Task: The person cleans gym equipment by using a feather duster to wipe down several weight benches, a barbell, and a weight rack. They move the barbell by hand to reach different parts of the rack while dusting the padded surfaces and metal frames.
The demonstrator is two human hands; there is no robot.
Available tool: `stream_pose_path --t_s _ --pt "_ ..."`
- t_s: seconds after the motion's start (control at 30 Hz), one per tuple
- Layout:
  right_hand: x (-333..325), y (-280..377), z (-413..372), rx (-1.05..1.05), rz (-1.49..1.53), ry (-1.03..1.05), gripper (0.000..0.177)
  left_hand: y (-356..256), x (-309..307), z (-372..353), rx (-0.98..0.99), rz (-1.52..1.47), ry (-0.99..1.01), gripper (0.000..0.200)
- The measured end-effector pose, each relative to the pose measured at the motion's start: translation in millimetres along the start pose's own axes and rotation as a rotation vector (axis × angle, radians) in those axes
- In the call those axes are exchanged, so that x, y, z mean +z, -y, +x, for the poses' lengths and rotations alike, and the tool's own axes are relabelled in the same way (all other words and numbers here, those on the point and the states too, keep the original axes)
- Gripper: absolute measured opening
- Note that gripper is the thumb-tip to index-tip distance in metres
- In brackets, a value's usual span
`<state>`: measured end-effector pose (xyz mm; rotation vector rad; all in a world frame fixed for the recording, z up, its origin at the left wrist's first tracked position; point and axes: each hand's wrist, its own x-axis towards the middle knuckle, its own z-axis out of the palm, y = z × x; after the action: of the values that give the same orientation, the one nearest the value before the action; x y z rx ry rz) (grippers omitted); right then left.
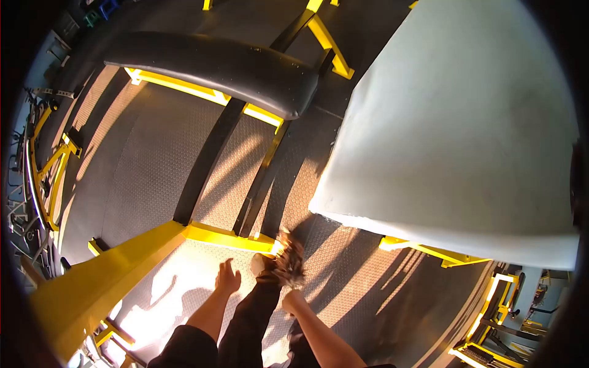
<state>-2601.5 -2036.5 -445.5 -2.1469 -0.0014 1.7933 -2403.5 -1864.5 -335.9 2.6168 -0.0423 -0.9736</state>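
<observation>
My right hand (294, 302) is closed around the lower end of a brown feather duster (289, 262), whose fluffy head is smeared by motion. The duster's head overlaps the end of a yellow floor bar (227, 237) of the bench frame, beside my shoe (262, 265). Off to the left, my left hand (228, 277) hangs with its fingers apart and nothing in it, over the sunlit floor. Beyond the bar, a black padded bench (215, 67) stands on yellow and black steel legs.
A large pale panel (454, 135) with a yellow foot fills the right side. At the lower left, a thick yellow post (110, 285) rises close to me. Gym machines (52, 178) line the left edge, with more yellow frames (491, 313) at lower right. Dark textured matting (153, 147) covers the floor.
</observation>
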Motion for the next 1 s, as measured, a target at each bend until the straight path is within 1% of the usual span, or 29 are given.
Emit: stream_pose_path --t_s 0.03,0.1,0.13,0.2,0.23,0.27,0.3,0.33,0.37,0.4,0.43,0.47,0.53,0.57,0.6,0.67,0.7,0.77,0.83,0.9,0.93,0.97,1.0 --pt "-35 -13 -61 -0.114 -0.004 0.039 0.026 7 8 -15 0.027 -0.029 0.019 0.059" --pt "-28 -9 -118 0.229 0.642 -0.53 0.032 24 35 -35 0.093 -0.169 0.017 0.058" --pt "-23 -9 -148 0.217 0.631 -0.553 0.032 21 38 -51 0.083 -0.203 0.011 0.057" --pt "-10 -8 -196 0.094 0.939 -0.531 0.036 28 46 -87 0.13 -0.262 -0.017 0.056" --pt "2 -8 -214 0.113 0.844 -0.552 0.039 24 43 -108 0.149 -0.285 -0.032 0.055" --pt "21 -6 -234 0.053 0.853 -0.68 0.031 23 38 -133 0.148 -0.322 -0.013 0.055" --pt "53 -12 -230 0.035 0.757 -0.811 0.026 24 29 -159 0.147 -0.359 0.001 0.054" --pt "49 -5 -276 0.075 1.006 -0.562 0.025 31 21 -187 0.182 -0.368 -0.01 0.054" --pt "73 -15 -275 0.077 0.936 -0.467 0.035 37 11 -213 0.216 -0.38 -0.024 0.054" --pt "80 -6 -311 0.148 1.043 -0.396 0.033 43 1 -240 0.212 -0.401 -0.074 0.053" --pt "95 -7 -317 0.123 1.013 -0.423 0.033 49 -10 -269 0.199 -0.423 -0.117 0.053" --pt "124 -14 -315 0.015 0.88 -0.579 0.033 54 -28 -301 0.201 -0.439 -0.156 0.053" --pt "182 -28 -309 -0.208 0.586 -0.86 0.033 57 -72 -364 0.114 -0.5 -0.284 0.051" --pt "194 -29 -309 -0.329 0.431 -0.986 0.034 68 -88 -381 0.103 -0.522 -0.327 0.051" --pt "192 -19 -310 -0.361 0.385 -0.987 0.034 84 -102 -397 0.059 -0.537 -0.384 0.05" --pt "190 4 -319 -0.538 0.273 -1.357 0.038 114 -119 -434 -0.022 -0.593 -0.462 0.049" --pt "173 17 -333 -0.571 0.237 -1.344 0.038 127 -134 -447 -0.001 -0.647 -0.537 0.048" --pt "137 54 -354 -0.396 0.306 -1.059 0.036 156 -167 -467 0.049 -0.736 -0.68 0.048" --pt "104 102 -370 -0.196 0.375 -0.776 0.034 189 -187 -474 0.031 -0.786 -0.7 0.048" --pt "59 175 -403 0.018 0.44 -0.497 0.033 220 -210 -479 0.174 -0.936 -0.772 0.047" --pt "52 198 -393 0.001 0.448 -0.561 0.033 224 -231 -491 0.123 -0.928 -0.759 0.046" --pt "46 222 -384 -0.013 0.463 -0.625 0.033 240 -237 -495 0.118 -0.926 -0.757 0.046" --pt "43 245 -382 -0.013 0.472 -0.627 0.033 256 -246 -491 0.136 -0.987 -0.759 0.046"
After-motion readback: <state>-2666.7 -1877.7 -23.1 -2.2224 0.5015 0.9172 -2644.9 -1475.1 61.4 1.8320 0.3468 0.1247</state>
